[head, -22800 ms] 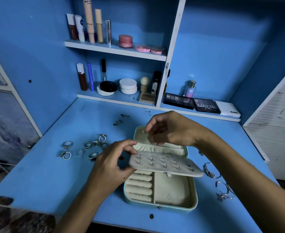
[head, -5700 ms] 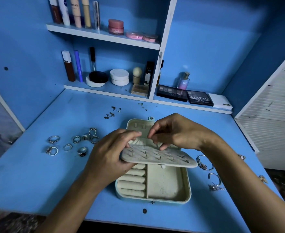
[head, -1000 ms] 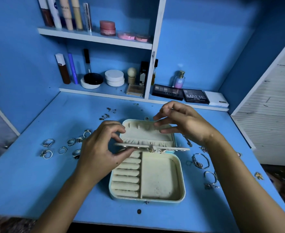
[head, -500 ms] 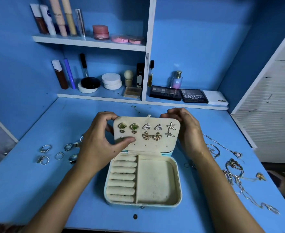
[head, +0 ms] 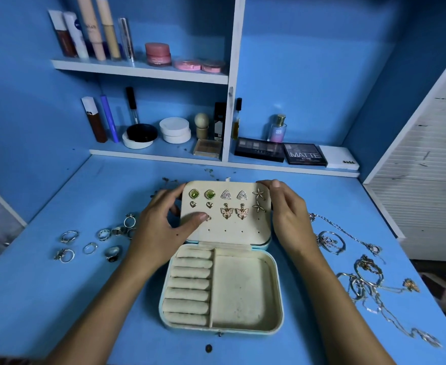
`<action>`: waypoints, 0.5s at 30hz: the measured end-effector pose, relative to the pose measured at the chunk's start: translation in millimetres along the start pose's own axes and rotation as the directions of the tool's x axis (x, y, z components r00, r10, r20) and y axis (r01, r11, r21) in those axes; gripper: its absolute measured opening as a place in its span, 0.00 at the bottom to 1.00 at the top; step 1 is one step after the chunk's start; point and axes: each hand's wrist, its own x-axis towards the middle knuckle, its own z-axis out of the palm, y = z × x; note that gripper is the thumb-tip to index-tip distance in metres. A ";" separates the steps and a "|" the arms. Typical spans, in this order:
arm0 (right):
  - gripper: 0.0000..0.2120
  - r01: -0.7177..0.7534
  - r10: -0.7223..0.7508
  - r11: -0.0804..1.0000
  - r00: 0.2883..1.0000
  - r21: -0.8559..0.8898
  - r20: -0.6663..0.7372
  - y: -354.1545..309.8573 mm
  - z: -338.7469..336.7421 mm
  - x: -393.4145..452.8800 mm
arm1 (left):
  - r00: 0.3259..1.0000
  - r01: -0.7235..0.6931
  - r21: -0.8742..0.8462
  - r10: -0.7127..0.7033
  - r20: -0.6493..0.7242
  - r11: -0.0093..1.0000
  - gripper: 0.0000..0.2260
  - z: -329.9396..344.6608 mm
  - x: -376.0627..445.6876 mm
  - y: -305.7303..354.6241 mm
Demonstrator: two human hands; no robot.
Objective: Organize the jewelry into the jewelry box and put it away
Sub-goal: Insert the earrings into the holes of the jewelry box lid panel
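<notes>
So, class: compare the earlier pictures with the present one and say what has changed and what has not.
The earring panel has been swung from lying flat over the jewelry box to upright, showing its earrings. Both hands still hold it: the left hand at its left edge, the right hand now at its right edge. The rings stayed on the desk.

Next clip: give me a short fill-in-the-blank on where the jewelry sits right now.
1. Both hands, the left hand and the right hand, hold the upright earring panel of the jewelry box, one at each ____.
2. The butterfly earrings hang below the ____ studs.
3. The rings lie on the desk to the box's ____.
4. The box's large compartment is ____.

Missing words: side; triangular; left; empty
</notes>
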 end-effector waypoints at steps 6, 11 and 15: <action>0.21 -0.056 0.059 0.985 0.998 -0.163 0.014 11.6 0.3 5.5 | 0.998 0.045 -0.034 -0.046 -0.031 0.998 0.15 0.0 -6.8 -1.3; 0.24 -0.039 0.047 0.968 0.999 -0.248 0.026 16.6 1.9 7.3 | 0.995 0.080 0.000 -0.080 -0.064 0.997 0.10 0.6 -7.1 -4.8; 0.26 -0.025 0.033 0.958 0.999 -0.286 0.023 18.6 2.3 8.5 | 0.995 0.080 0.026 -0.078 -0.066 0.996 0.10 1.0 -6.8 -4.7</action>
